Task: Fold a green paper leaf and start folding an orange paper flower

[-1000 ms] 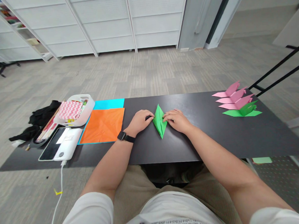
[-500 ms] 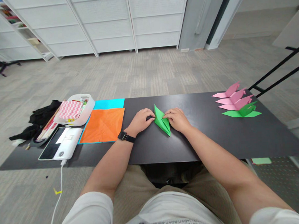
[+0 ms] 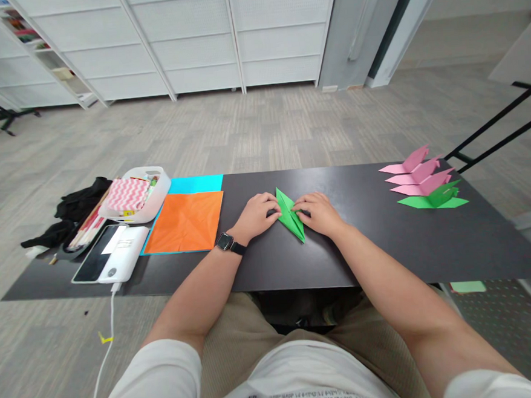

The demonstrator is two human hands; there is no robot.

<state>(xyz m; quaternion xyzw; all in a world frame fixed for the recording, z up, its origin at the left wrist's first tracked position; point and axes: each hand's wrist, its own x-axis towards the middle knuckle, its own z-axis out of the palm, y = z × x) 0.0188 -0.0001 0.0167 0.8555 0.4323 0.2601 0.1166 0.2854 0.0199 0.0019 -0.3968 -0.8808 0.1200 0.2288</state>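
A folded piece of green origami paper [image 3: 289, 218], long and diamond-shaped with a crease down its length, lies on the dark table between my hands. My left hand [image 3: 260, 214] pinches its left edge, fingers curled. From the other side my right hand [image 3: 318, 212] grips the right edge between thumb and fingertips. At the table's right end stand several folded paper birds: pink ones [image 3: 421, 173] and a green one [image 3: 438, 197] in front.
To my left lie orange paper [image 3: 185, 223] and blue paper [image 3: 198, 183]. Beyond them are a white basket [image 3: 159, 197] holding a pink zigzag-patterned item, a phone [image 3: 99, 253], a white power bank [image 3: 126, 254] with a cable, and black cloth [image 3: 81, 200]. The table's front edge is close to my lap.
My right hand's fingers have curled more at the green paper's right edge, with the thumb now showing. The paper stays in nearly the same place; the view has shifted slightly.
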